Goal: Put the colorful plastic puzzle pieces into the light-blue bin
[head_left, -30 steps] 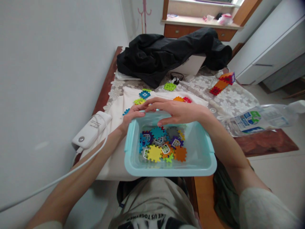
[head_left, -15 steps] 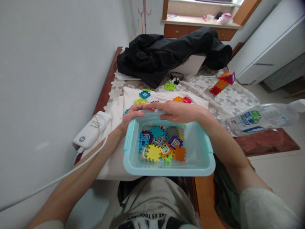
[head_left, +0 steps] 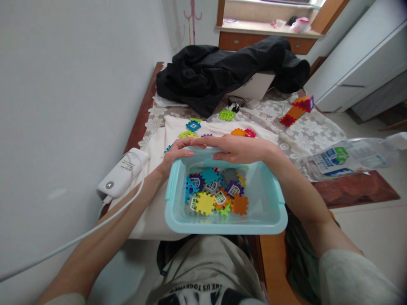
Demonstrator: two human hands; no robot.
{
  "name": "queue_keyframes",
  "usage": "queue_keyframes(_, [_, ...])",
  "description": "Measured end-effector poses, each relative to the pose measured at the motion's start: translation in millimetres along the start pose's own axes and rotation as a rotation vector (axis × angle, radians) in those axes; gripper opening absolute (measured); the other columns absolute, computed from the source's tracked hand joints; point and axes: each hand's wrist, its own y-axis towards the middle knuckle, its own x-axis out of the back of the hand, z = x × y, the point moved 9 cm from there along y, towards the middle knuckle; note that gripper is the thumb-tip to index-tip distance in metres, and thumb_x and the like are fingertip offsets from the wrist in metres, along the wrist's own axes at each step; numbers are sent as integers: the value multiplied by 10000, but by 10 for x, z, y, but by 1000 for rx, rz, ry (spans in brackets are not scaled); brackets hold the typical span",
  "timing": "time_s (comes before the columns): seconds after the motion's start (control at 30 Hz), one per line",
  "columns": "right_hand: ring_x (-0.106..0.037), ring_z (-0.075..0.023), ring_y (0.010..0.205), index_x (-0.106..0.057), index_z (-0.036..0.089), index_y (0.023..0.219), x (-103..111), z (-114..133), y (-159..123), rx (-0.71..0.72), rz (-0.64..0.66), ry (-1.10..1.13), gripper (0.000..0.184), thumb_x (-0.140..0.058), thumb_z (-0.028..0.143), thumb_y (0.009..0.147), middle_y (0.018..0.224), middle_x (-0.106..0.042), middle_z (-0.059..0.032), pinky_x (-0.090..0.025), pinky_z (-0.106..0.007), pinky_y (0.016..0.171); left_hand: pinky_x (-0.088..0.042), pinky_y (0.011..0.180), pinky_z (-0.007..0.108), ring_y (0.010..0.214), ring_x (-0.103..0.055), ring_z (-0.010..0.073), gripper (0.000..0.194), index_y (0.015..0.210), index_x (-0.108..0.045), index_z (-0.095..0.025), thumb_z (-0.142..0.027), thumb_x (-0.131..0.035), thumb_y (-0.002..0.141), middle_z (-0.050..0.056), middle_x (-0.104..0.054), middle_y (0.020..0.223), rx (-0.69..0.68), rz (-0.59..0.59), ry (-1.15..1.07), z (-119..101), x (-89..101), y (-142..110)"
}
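A light-blue plastic storage bin [head_left: 225, 228] sits in front of me, tilted so that its inside shows. My left hand [head_left: 178, 151] grips its far left corner, thumb over the rim and fingers behind. Along the far rim lies my right hand [head_left: 240, 149], thumb on the inner side and fingers reaching left to meet my left hand; the wall is between thumb and fingers. Inside are several interlocking plastic building pieces, among them a yellow square [head_left: 205, 203], an orange square [head_left: 239, 205], a teal piece [head_left: 210, 175] and white window pieces [head_left: 220, 197].
Beyond the bin, loose pieces such as a blue window piece [head_left: 193, 125] and a green piece [head_left: 227, 115] lie on the table. A joined orange-red strip [head_left: 296, 112], a clear bottle [head_left: 346, 157], black clothing [head_left: 222, 70] and a white power bank [head_left: 123, 173] with its cable surround them.
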Motion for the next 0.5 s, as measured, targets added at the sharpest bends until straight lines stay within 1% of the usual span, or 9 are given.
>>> queue_keyframes(0.13, [-606,-300,1471,-559,288,1627,-9,-19,-2,0,8,-9,686,-753,251,970,1621,-648,-42,-476,-385,1248,-599,777,313,988,-799,284,342,970,-864,-183,-289,-866,645,82,-866,1041,6,-14,13,-27,-29,4])
queue_keyframes(0.23, [-615,-292,1462,-507,281,1664,-34,-41,-3,8,34,-43,711,-722,242,987,1610,-658,-56,-474,-395,1251,-596,765,304,959,-795,268,317,935,-861,-178,-282,-847,635,81,-863,1026,15,-1,17,-40,-61,2])
queue_keyframes(0.37, [-595,-272,1497,-433,276,1704,-55,-23,-1,66,57,-74,702,-651,256,1037,1683,-583,-86,-469,-431,1262,-597,802,305,1001,-792,269,312,956,-857,-171,-276,-837,663,77,-861,1034,15,-4,19,-30,-45,-11])
queue_keyframes(0.5, [-535,-284,1563,-408,249,1716,-59,21,-1,104,72,-75,688,-622,274,1063,1759,-480,-118,-445,-456,1285,-617,811,325,985,-801,274,325,980,-856,-210,-295,-871,667,54,-863,1018,7,-24,14,-18,-4,-11])
